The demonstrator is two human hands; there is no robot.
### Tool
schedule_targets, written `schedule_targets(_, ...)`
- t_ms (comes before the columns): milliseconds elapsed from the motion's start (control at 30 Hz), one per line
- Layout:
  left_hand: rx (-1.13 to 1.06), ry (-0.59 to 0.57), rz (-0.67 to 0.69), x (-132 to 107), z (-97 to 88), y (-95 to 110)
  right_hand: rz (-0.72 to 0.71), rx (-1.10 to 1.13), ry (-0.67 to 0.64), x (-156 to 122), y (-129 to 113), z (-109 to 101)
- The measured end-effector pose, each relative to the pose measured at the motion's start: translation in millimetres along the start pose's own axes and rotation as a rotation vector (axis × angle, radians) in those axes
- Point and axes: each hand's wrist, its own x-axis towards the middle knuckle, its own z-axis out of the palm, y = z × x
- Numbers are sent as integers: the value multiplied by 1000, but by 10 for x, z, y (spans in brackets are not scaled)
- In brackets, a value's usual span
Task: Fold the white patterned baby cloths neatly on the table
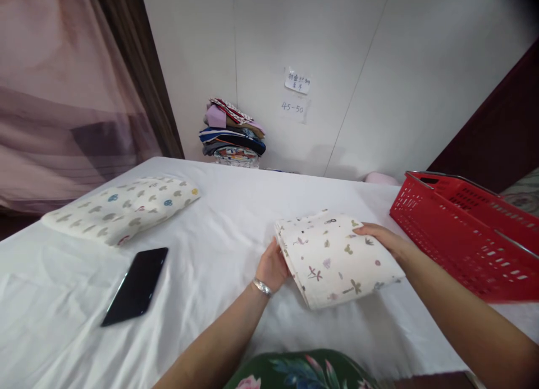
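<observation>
Honestly, left hand (273,267) pinches the cloth (334,260) at 9 o'clock, right hand (381,237) lies on its 2 o'clock corner, grip unclear; an uneven tug could slide the layers apart.

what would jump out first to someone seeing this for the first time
The bright red basket at the right edge of the white sheet draws the eye first. Next comes the folded printed cloth at the centre, with the left hand gripping its near-left edge and the right hand lying on its far-right corner. A black phone lies to the left, in front of a patterned pillow.
</observation>
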Motion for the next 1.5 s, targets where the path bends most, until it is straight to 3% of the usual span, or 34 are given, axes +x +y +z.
schedule_targets(200, 169, 172, -63, 37, 66, -182, -14, -75, -62, 168, 339, -290)
schedule_targets(433, 168, 226, -223, -55, 119, -306, -10, 4, -90, 126, 654, -399)
schedule_targets(567, 274, 259, -154, -52, 182, -314, -39, 61, -86, 110, 709, -374)
schedule_targets(700, 363, 288, -66, -47, 350, -203, -88, 2, 9, 80, 583, -368)
schedule_targets(800, 456, 247, 110, -33, 465, -37, -194, -16, 37, 38, 419, -374)
schedule_targets(900, 571, 238, 262, 57, 452, 81, -261, 8, 20, 83, 360, -359)
schedule_targets(1033, 626, 418, 31, 260, 263, 38, -84, -41, 109, 363, 569, -297)
schedule_targets(1100, 618, 447, -65, 320, 180, -12, 4, -80, 144, 513, 713, -279)
schedule_targets(1267, 628, 384, -130, 242, 141, -5, 1, -48, 126, 613, 864, -291)
schedule_targets(1400, 800, 252, -93, 150, 164, 21, -14, -99, 121, 543, 791, -278)
schedule_targets(1500, 933, 240, -49, 167, 190, -2, -81, -252, 148, 509, 651, -270)
